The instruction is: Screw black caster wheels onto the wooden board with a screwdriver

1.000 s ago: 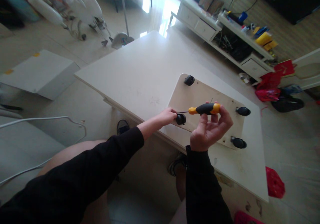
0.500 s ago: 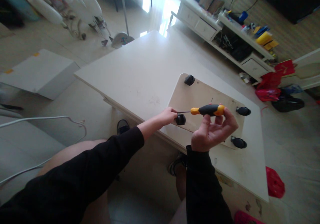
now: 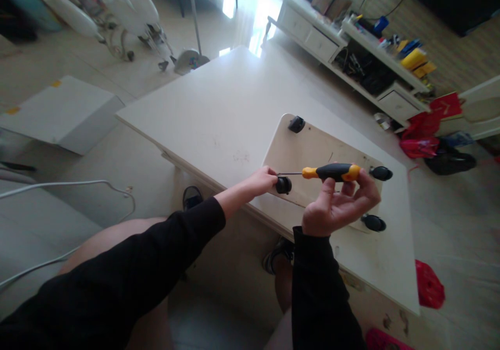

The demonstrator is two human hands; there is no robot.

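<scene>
A screwdriver with a black and orange handle lies level in my right hand, its fingers and thumb closed around the handle. Its thin shaft points left, toward the fingertips of my left hand. Those fingers are pinched together at the shaft's tip, right beside a black caster; what they hold is hidden. The caster sits at the near left corner of a pale board, which lies flat with its wheels up. More black casters stand at its other corners, one of them at the far left.
The board rests on a white table, whose near edge runs in front of my legs. A white box stands on the floor at left. Behind is a TV cabinet with clutter on it. Red bags lie at right.
My right hand and the screwdriver have shifted a little to the right, away from my left hand. My left hand stays nearly in place beside the caster.
</scene>
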